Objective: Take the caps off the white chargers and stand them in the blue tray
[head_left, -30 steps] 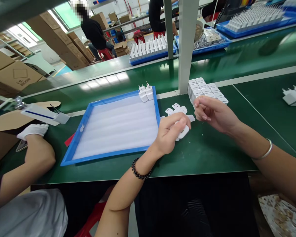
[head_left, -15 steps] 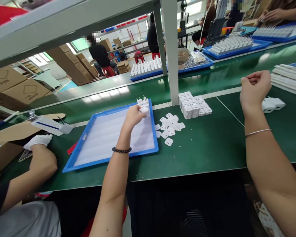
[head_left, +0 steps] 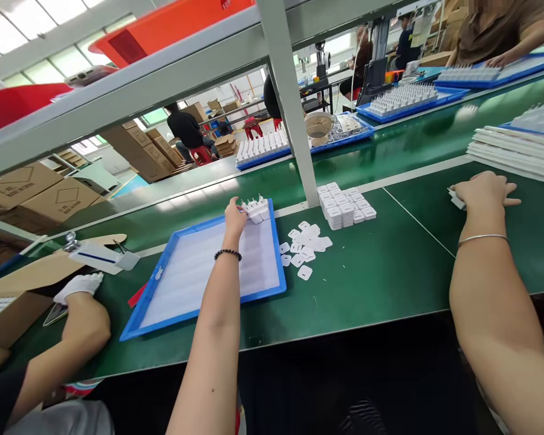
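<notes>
My left hand (head_left: 235,219), with a dark bead bracelet at the wrist, is at the far right part of a blue-rimmed tray (head_left: 278,260). Its fingers are apart and touch the left side of a small group of white plug adapters (head_left: 259,211), whose pins point up. My right hand (head_left: 486,190) reaches low over the green bench at the right, palm down, some fingers stretched out. A white plug piece (head_left: 456,198) shows beside its thumb side; whatever lies under the palm is hidden.
Loose white square plates (head_left: 306,244) and neat stacks of them (head_left: 344,206) lie right of the tray. A metal post (head_left: 294,109) rises behind. White layered trays (head_left: 512,154) stand at far right. A co-worker's gloved hand (head_left: 79,287) rests at left.
The view has tilted up. My left hand has let go of a white plug adapter and shifted to the group's left side. My right hand has lowered onto the white plugs and its fingers have opened.
</notes>
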Tool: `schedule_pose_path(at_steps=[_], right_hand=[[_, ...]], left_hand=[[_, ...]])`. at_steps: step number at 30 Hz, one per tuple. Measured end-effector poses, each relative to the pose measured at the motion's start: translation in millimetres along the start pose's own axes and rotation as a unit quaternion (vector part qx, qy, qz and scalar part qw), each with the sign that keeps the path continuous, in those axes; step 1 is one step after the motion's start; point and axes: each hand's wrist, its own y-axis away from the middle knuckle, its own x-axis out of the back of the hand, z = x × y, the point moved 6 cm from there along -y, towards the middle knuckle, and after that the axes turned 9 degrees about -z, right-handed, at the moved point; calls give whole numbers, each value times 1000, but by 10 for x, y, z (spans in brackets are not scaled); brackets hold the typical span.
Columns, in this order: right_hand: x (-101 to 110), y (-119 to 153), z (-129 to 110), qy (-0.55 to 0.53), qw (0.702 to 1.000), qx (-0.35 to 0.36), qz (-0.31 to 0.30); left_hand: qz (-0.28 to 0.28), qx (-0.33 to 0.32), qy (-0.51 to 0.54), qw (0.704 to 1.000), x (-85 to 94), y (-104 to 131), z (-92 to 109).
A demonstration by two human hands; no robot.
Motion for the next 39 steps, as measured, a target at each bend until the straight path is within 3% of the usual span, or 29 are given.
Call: schedule_pose_path(at_steps=[3, 6, 9, 12, 16, 20, 23, 25, 26, 28, 30, 32, 34, 35, 39], right_hand=[[27, 115, 111, 6, 983, -181, -12], [73, 281, 21, 16, 966, -252, -45], [135, 397, -82, 22, 964, -260, -57], [158, 430, -125, 23, 966, -255, -43], [93, 396, -155, 43, 963, -262, -39], [65, 415, -273, 51, 958, -277, -61], [168, 478, -535, 5, 978, -203, -45], [235, 569, -852, -85, 993, -71, -38], [238, 654, -1041, -151, 987, 5, -53], [145, 921, -1415, -291, 940, 119, -134], [-59, 1322, -1784, -372, 866, 203, -266], [-258, 1780, -2062, -397, 799, 265, -366], [-433, 2191, -2226, -399, 734, 301, -461], [-490, 2313, -2249, -404, 718, 294, -484], [-602, 2424, -2206, -403, 658, 238, -591]], left_hand=[[20, 42, 25, 999, -71, 32, -158], [21, 86, 38, 995, -103, 90, -330], [-32, 105, 57, 992, -164, 136, -421], [-83, 79, 87, 990, -260, 192, -373], [-70, 21, 119, 990, -342, 294, -214], [-39, 3, 116, 993, -260, 358, -95], [-21, -1, 85, 996, -55, 414, 75], [5, -21, 66, 998, 103, 544, 286], [17, -44, 61, 997, 160, 655, 426], [15, -137, 58, 989, 172, 973, 770], [-24, -364, 29, 931, 36, 1463, 1221], [-58, -466, -5, 883, -178, 1890, 1430], [-84, -467, -27, 880, -387, 2106, 1449], [-99, -457, -30, 883, -471, 2150, 1421], [-144, -405, 31, 902, -579, 2068, 1246]])
